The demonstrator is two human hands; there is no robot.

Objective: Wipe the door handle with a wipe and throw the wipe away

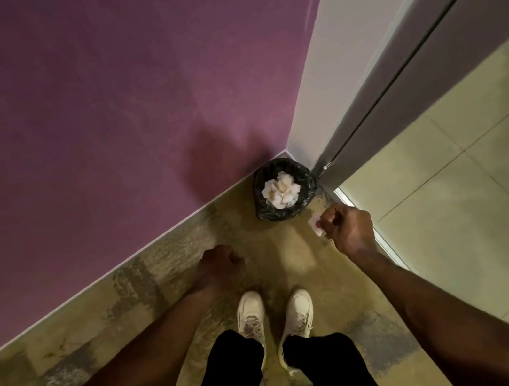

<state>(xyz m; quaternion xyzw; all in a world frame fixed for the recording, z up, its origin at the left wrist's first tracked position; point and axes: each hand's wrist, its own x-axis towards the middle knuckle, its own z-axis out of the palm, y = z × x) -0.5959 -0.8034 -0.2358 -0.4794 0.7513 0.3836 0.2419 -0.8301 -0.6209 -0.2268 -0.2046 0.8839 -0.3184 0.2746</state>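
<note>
The left hand [221, 262] hung curled into a loose fist, holding nothing that could be seen. At about one o'clock from it stood the small round bin lined with a black plastic bag [304, 184], crumpled white tissues inside. The right hand [348, 227] pinched the small pale wipe [315, 223] at its fingertips; the bin lay near, at about eleven o'clock, nearer this hand.

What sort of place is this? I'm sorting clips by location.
Probably an indoor corridor corner by a doorway: a purple wall meets a worn floor, a lined bin of used wipes stands in the corner, and tiled flooring begins past the door frame.
</note>
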